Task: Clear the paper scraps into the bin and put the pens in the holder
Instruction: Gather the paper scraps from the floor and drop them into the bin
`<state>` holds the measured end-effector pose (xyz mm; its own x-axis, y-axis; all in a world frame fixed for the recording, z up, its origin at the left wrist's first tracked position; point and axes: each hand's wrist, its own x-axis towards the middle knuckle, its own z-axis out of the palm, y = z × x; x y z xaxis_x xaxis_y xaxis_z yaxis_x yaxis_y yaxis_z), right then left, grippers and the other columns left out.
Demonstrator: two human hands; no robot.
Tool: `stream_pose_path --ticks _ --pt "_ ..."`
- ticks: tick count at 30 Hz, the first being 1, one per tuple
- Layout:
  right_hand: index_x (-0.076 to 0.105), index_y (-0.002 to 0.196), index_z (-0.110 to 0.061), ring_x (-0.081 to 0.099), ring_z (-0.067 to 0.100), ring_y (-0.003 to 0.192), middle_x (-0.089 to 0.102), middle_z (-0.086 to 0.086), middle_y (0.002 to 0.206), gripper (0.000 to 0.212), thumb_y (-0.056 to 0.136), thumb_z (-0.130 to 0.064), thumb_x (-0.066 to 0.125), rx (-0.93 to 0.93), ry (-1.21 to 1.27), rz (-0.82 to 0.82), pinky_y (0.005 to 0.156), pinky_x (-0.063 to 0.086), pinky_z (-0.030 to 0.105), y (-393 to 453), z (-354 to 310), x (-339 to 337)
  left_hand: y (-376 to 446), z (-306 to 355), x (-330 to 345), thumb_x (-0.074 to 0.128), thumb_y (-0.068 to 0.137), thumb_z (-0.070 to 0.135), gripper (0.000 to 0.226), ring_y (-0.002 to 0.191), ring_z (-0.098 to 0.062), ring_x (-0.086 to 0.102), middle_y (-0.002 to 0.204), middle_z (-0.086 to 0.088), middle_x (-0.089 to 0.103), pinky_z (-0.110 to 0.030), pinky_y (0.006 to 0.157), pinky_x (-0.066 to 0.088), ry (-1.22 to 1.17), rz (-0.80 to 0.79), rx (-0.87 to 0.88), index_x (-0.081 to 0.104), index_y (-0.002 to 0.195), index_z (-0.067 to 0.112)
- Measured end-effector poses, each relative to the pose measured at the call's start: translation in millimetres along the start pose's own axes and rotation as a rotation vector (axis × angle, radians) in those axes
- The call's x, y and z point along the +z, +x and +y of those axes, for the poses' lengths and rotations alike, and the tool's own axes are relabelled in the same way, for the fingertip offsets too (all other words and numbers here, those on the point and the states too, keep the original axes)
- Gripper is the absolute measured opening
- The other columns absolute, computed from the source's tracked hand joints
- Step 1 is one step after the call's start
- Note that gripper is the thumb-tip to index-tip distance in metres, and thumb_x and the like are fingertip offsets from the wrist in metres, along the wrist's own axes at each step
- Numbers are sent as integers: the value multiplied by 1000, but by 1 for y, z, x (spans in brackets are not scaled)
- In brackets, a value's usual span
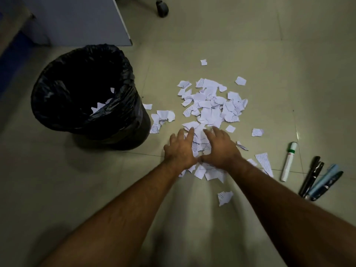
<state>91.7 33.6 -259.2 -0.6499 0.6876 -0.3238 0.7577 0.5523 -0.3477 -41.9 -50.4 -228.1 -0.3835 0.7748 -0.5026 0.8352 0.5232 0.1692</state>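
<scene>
A heap of torn white paper scraps [211, 105] lies on the tiled floor, with stray pieces around it. My left hand [180, 150] and my right hand [221, 147] rest side by side, palms down, on the near edge of the heap, fingers spread over scraps. To the left stands a black bin [127, 120] lined with a black bag; a few scraps [100, 106] lie inside it. At the right lie a white marker with a green band [288, 162], two black pens [311, 176] and a light blue pen [323, 180]. No pen holder is in view.
A grey cabinet panel [81, 20] stands behind the bin. A chair castor [162, 7] shows at the top. Single scraps lie near my right forearm [224, 197] and beside the bin [162, 117].
</scene>
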Motion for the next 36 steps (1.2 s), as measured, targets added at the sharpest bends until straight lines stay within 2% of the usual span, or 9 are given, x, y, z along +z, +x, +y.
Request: stream_pose_path --ticks 4,8,12,16,21,25,28,33,36 --pt "2 156 -33 4 36 151 -4 7 166 119 68 -59 77 -7 -73 -156 117 23 59 25 -12 -11 7 1 4 85 58 59 140 146 -49 6 162 -15 -12 -59 107 36 167 -237 -85 -15 152 32" --pt "18 153 -40 2 36 151 0 6 165 98 73 -56 73 -58 -196 -272 112 15 69 31 -25 -5 11 -2 13 77 71 50 110 139 -42 28 156 -22 19 -47 104 42 359 -167 8 10 154 24" --pt "48 141 -33 32 32 141 31 6 157 64 81 -40 69 -91 -141 -126 111 36 50 13 -17 -4 7 -13 10 71 82 32 58 116 -26 52 133 -11 51 -35 93 47 244 49 46 49 134 20" --pt "65 122 -27 55 29 110 60 4 125 33 91 -28 56 -150 -192 51 81 50 35 -1 -17 5 1 -8 7 75 81 22 46 109 -27 58 124 -9 55 -32 81 52 222 64 5 58 124 19" --pt "69 111 -20 58 30 99 66 9 109 27 93 -16 49 -104 -54 98 77 44 31 -8 -13 13 6 -7 20 61 94 14 55 134 -27 43 149 -15 40 -29 113 30 69 -55 -42 40 142 2" --pt "74 104 -19 61 28 105 68 8 112 26 87 -8 57 82 258 165 87 44 31 -12 -6 14 6 -7 12 63 92 14 27 105 -27 65 120 -10 68 -29 87 51 -187 207 -143 68 118 13" --pt "76 93 -20 67 24 98 73 4 107 24 82 -8 59 223 491 252 88 51 30 -16 -5 10 4 -5 -1 68 88 14 25 96 -29 67 110 -10 72 -26 74 49 -400 261 -225 72 113 15" --pt "76 92 -21 63 16 56 75 1 88 22 81 -9 61 390 718 368 58 49 22 -22 -18 -23 -3 6 -40 67 88 13 17 94 -29 66 100 -11 73 -23 68 40 -547 338 -186 74 104 11" --pt "77 93 -20 55 8 55 75 2 88 20 81 -9 65 371 779 417 56 42 14 -27 -37 -53 -19 11 -64 65 88 12 13 89 -30 66 91 -10 73 -23 67 41 -582 404 -144 75 96 11"
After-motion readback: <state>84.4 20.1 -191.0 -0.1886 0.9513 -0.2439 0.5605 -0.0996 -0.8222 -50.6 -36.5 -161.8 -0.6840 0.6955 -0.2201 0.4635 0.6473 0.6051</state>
